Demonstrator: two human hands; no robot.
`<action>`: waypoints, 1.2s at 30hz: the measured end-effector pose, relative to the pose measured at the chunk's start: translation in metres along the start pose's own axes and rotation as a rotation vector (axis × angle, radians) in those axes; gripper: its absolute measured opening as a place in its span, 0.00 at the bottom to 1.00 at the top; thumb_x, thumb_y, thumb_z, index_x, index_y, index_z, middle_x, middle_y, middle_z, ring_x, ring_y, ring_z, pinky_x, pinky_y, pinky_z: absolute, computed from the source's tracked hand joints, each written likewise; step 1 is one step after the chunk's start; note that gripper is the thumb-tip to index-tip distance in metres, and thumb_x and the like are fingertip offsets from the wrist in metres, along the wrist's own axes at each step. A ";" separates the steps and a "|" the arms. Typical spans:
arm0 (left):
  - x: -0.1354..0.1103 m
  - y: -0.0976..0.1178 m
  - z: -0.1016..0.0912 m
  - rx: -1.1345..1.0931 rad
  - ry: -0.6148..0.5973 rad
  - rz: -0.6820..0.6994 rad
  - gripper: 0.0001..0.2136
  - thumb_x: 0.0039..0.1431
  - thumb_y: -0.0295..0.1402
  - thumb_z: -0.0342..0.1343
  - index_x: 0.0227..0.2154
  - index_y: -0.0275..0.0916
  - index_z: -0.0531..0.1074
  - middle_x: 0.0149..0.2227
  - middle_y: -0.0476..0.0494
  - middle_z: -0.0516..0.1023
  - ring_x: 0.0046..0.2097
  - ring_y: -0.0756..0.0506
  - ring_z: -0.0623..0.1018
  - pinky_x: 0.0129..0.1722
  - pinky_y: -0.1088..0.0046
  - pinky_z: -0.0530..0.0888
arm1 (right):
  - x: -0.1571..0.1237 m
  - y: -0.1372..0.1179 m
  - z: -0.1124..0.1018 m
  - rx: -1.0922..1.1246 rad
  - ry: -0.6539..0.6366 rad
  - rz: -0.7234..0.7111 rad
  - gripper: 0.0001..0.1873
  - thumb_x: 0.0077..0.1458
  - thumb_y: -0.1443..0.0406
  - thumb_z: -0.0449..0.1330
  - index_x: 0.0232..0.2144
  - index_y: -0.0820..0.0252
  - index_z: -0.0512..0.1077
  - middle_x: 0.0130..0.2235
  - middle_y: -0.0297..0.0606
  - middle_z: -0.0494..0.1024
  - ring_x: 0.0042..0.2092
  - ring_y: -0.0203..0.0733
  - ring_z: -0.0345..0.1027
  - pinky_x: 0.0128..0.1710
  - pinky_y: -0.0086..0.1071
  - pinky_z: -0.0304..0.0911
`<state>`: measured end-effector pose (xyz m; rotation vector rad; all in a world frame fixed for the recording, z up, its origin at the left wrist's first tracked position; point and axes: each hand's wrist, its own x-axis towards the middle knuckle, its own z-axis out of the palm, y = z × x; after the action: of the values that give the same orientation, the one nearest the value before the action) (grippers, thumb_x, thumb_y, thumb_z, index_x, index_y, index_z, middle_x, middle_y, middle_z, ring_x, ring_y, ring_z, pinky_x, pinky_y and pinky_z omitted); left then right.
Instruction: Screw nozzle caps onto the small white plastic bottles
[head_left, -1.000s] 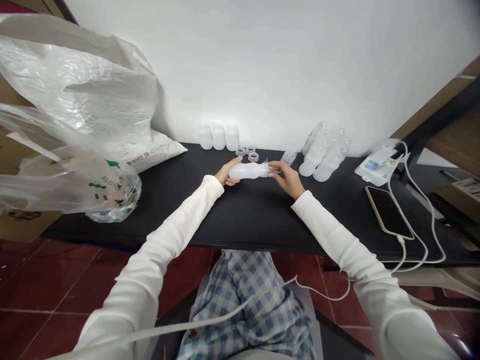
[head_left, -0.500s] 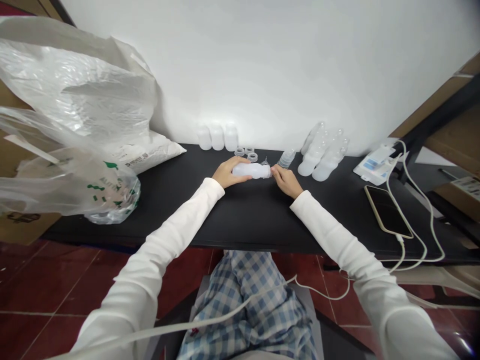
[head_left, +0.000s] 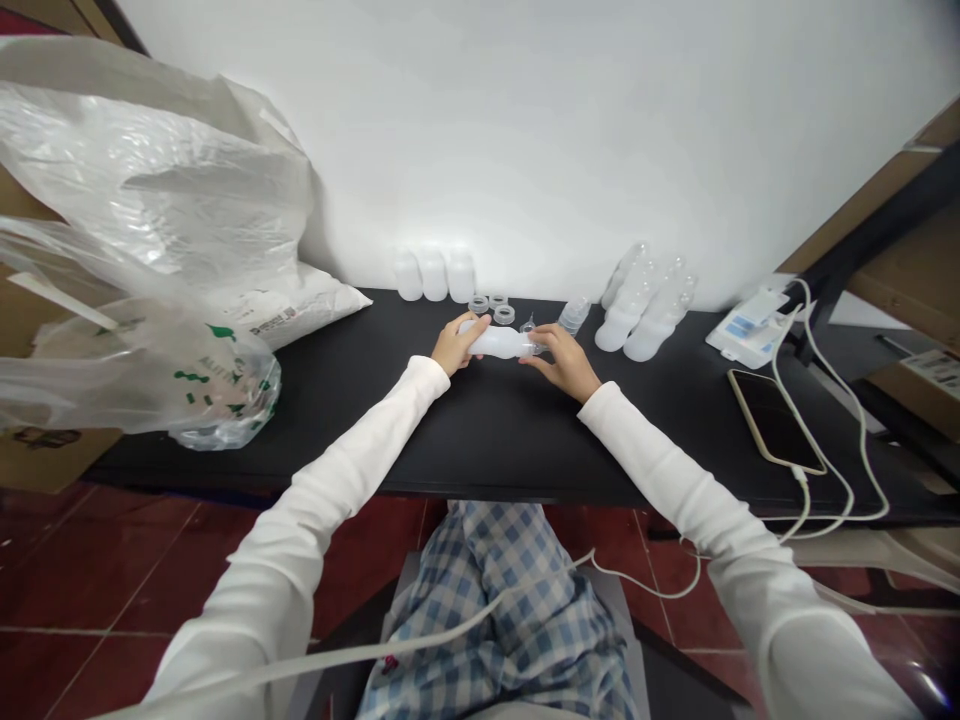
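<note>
A white baby bottle (head_left: 499, 342) lies sideways between my hands above the black table. My left hand (head_left: 450, 346) is wrapped around its base end. The fingers of my right hand (head_left: 564, 362) close around the clear top at the bottle's right end, partly hiding it. Just behind the bottle rests a small clear teat (head_left: 529, 323). Several clear ring collars (head_left: 504, 314) lie behind my left hand. A stack of clear caps (head_left: 574, 315) leans beyond my right hand.
Three white bottles (head_left: 433, 275) stand against the wall. To the right, several bottles with clear tops (head_left: 649, 338) lean together. Farther right are a phone (head_left: 776, 420) on a white cable and a white packet (head_left: 750, 330). Large plastic bags (head_left: 172, 200) fill the left side.
My right hand has shifted slightly left, its fingers spreading from a pinch at the bottle's tip to a grip around the clear top. My left hand has rolled its grip toward the base.
</note>
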<state>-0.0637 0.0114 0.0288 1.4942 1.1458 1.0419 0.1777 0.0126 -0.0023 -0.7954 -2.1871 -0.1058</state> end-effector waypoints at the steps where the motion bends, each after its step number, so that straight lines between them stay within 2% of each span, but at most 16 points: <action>1: 0.000 0.001 0.001 -0.042 0.017 -0.037 0.22 0.57 0.57 0.54 0.33 0.41 0.65 0.16 0.54 0.66 0.15 0.55 0.59 0.15 0.78 0.49 | -0.001 0.000 0.000 -0.048 -0.001 -0.026 0.14 0.65 0.55 0.57 0.48 0.56 0.72 0.47 0.48 0.78 0.46 0.48 0.74 0.46 0.43 0.73; 3: 0.001 0.001 0.002 -0.098 0.014 -0.124 0.23 0.56 0.59 0.55 0.32 0.41 0.66 0.15 0.54 0.65 0.13 0.55 0.55 0.14 0.78 0.47 | -0.003 0.002 0.001 -0.130 -0.007 -0.067 0.12 0.68 0.60 0.52 0.46 0.54 0.74 0.48 0.46 0.78 0.48 0.47 0.73 0.46 0.43 0.73; 6: 0.003 -0.002 0.001 -0.151 -0.088 -0.286 0.26 0.55 0.62 0.52 0.31 0.39 0.68 0.14 0.52 0.64 0.13 0.56 0.51 0.12 0.78 0.45 | -0.005 0.004 0.001 -0.164 -0.021 -0.114 0.15 0.69 0.63 0.48 0.45 0.52 0.75 0.50 0.45 0.79 0.52 0.46 0.73 0.49 0.45 0.73; 13: 0.006 0.005 -0.003 -0.168 -0.230 -0.503 0.30 0.54 0.65 0.47 0.21 0.40 0.64 0.11 0.53 0.55 0.12 0.57 0.48 0.11 0.79 0.42 | -0.006 0.004 -0.003 -0.093 -0.085 -0.137 0.09 0.67 0.61 0.56 0.44 0.46 0.77 0.53 0.39 0.80 0.53 0.46 0.75 0.53 0.47 0.73; 17: 0.007 0.008 -0.005 -0.162 -0.259 -0.574 0.30 0.53 0.66 0.48 0.20 0.41 0.62 0.10 0.53 0.53 0.12 0.57 0.47 0.11 0.79 0.41 | -0.004 0.003 -0.009 -0.105 -0.135 -0.154 0.11 0.68 0.62 0.55 0.47 0.47 0.76 0.54 0.40 0.80 0.53 0.45 0.75 0.53 0.46 0.72; 20: 0.005 0.005 -0.003 -0.162 -0.183 -0.464 0.29 0.54 0.65 0.48 0.21 0.40 0.62 0.10 0.54 0.54 0.12 0.57 0.48 0.12 0.79 0.42 | -0.002 0.003 -0.011 -0.101 -0.104 -0.134 0.12 0.67 0.59 0.56 0.50 0.50 0.75 0.52 0.45 0.80 0.51 0.47 0.76 0.51 0.45 0.72; 23: 0.002 0.002 0.002 -0.157 -0.121 -0.278 0.26 0.54 0.62 0.54 0.27 0.40 0.65 0.12 0.55 0.58 0.13 0.56 0.52 0.12 0.79 0.45 | -0.001 0.000 -0.008 -0.055 -0.089 -0.055 0.22 0.59 0.48 0.62 0.47 0.56 0.74 0.44 0.47 0.81 0.45 0.50 0.77 0.47 0.43 0.73; 26: -0.002 0.001 0.006 -0.178 -0.086 -0.088 0.24 0.54 0.60 0.57 0.32 0.41 0.64 0.15 0.57 0.60 0.14 0.56 0.56 0.13 0.79 0.49 | -0.001 -0.006 -0.005 0.046 -0.061 0.094 0.28 0.54 0.42 0.63 0.44 0.57 0.72 0.37 0.42 0.80 0.37 0.46 0.76 0.40 0.39 0.73; 31: -0.005 -0.002 0.008 -0.069 0.049 0.144 0.26 0.54 0.62 0.55 0.35 0.41 0.66 0.19 0.54 0.63 0.18 0.54 0.61 0.18 0.76 0.56 | 0.000 -0.016 -0.001 0.316 -0.007 0.343 0.26 0.56 0.42 0.61 0.42 0.55 0.67 0.29 0.32 0.77 0.28 0.38 0.72 0.30 0.31 0.70; 34: -0.004 -0.006 0.004 0.062 0.131 0.243 0.28 0.54 0.64 0.53 0.40 0.41 0.69 0.26 0.50 0.69 0.23 0.52 0.67 0.21 0.75 0.61 | 0.000 -0.021 0.006 0.510 -0.012 0.397 0.26 0.58 0.43 0.59 0.46 0.55 0.63 0.30 0.32 0.78 0.27 0.37 0.72 0.29 0.32 0.71; 36: -0.002 -0.008 0.002 0.143 0.127 0.265 0.30 0.57 0.65 0.48 0.44 0.42 0.69 0.29 0.48 0.72 0.26 0.50 0.70 0.23 0.75 0.64 | 0.000 -0.022 0.010 0.538 0.000 0.367 0.28 0.58 0.43 0.60 0.49 0.55 0.62 0.37 0.38 0.80 0.33 0.40 0.76 0.33 0.34 0.74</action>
<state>-0.0639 0.0098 0.0201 1.7481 1.1514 1.2716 0.1587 -0.0017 -0.0058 -0.8562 -1.8955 0.6378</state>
